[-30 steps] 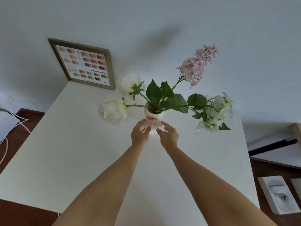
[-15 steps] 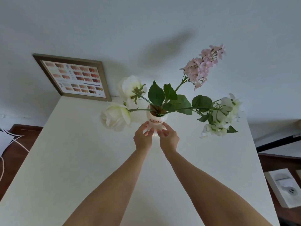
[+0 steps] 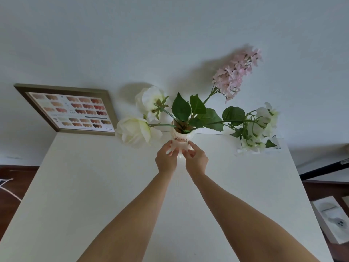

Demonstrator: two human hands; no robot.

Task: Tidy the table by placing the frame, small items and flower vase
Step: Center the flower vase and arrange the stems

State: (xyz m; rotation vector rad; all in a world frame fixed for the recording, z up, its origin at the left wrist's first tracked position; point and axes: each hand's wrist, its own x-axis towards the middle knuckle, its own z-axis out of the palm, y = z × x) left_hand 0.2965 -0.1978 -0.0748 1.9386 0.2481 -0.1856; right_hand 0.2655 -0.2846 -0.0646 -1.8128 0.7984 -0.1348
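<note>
A small white flower vase (image 3: 180, 138) with a cat face stands upright near the far edge of the white table (image 3: 94, 186). White roses, a pink sprig and green leaves spread out of it. My left hand (image 3: 166, 157) and my right hand (image 3: 196, 159) grip its lower part from either side, hiding its base. A picture frame (image 3: 69, 108) with colour swatches leans against the wall at the table's far left corner.
The pale wall rises right behind the table. A white box (image 3: 334, 218) lies on the dark floor to the right, below a black bar (image 3: 324, 168). White cables (image 3: 7, 186) run over the floor at the left.
Both hands have closed onto the vase and carried it farther back, close to the wall. My view has tilted so the frame and the table's far edge sit lower.
</note>
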